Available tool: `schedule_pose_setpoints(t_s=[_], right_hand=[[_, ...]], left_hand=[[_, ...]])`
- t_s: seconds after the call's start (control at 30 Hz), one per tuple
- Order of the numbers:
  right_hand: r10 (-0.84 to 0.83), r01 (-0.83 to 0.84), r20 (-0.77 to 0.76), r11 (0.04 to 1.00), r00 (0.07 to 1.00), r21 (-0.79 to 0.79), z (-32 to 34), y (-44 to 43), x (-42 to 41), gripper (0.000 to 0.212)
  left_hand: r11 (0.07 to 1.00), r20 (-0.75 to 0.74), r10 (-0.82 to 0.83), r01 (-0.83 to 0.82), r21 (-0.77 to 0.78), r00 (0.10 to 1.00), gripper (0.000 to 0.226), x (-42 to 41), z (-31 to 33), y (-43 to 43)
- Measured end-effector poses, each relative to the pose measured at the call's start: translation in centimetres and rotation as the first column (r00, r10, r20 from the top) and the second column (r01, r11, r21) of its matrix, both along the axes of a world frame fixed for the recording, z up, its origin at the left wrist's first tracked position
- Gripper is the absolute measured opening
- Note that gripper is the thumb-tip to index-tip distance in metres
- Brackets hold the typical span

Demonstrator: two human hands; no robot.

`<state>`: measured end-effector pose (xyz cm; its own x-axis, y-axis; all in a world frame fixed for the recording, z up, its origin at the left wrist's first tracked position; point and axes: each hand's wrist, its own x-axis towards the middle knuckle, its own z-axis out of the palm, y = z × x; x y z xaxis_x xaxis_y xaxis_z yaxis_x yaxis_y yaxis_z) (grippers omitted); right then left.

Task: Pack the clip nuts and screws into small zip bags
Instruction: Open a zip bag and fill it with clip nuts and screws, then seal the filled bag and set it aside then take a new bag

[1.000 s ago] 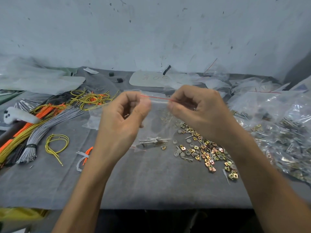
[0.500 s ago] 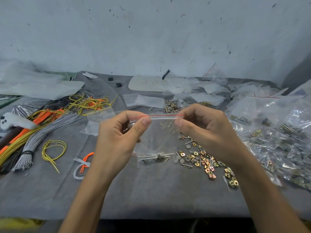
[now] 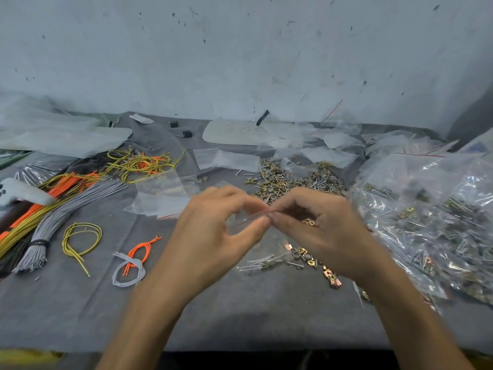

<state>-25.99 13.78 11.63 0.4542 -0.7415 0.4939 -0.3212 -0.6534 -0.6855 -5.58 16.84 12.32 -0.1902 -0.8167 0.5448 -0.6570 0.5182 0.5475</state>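
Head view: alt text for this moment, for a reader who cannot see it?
The left hand and right hand pinch the top of a small zip bag holding screws, over a grey table. Loose clip nuts and screws lie behind, wire bundles to the left, filled bags to the right.

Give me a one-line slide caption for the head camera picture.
Left hand and right hand pinch a small clear zip bag of screws beside loose gold clip nuts on grey cloth.
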Motion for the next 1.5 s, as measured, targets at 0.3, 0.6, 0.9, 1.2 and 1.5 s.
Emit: schedule_pose_setpoints(t_s=[0.3,0.6,0.9,1.2,1.5], right_hand=[[-0.009,0.008,-0.009,0.996,1.0,-0.094,-0.5,0.8,-0.3,0.006],[-0.032,0.036,0.1,0.999,0.994,-0.04,-1.1,1.7,-1.0,0.009],[-0.051,0.041,0.218,0.998,0.975,0.053,-1.9,2.1,-2.0,0.012],[-0.116,-0.021,0.464,0.96,0.878,0.281,-4.5,2.7,-2.0,0.012],[-0.248,-0.017,0.361,0.804,0.899,0.595,-10.4,4.8,-2.0,0.009]], left_hand=[[0.999,0.003,-0.004,0.004,0.035,1.0,0.024,-0.6,0.3,0.2],[0.997,-0.057,0.045,-0.041,0.073,0.997,0.018,0.5,-0.9,0.7],[0.991,-0.061,0.098,-0.092,0.1,0.993,0.017,2.2,-1.9,0.9],[0.986,-0.363,0.0,0.061,0.155,0.932,0.022,1.3,-3.1,0.2],[0.938,-0.544,-0.079,0.247,0.243,0.836,0.02,-2.3,-6.3,-1.4]])
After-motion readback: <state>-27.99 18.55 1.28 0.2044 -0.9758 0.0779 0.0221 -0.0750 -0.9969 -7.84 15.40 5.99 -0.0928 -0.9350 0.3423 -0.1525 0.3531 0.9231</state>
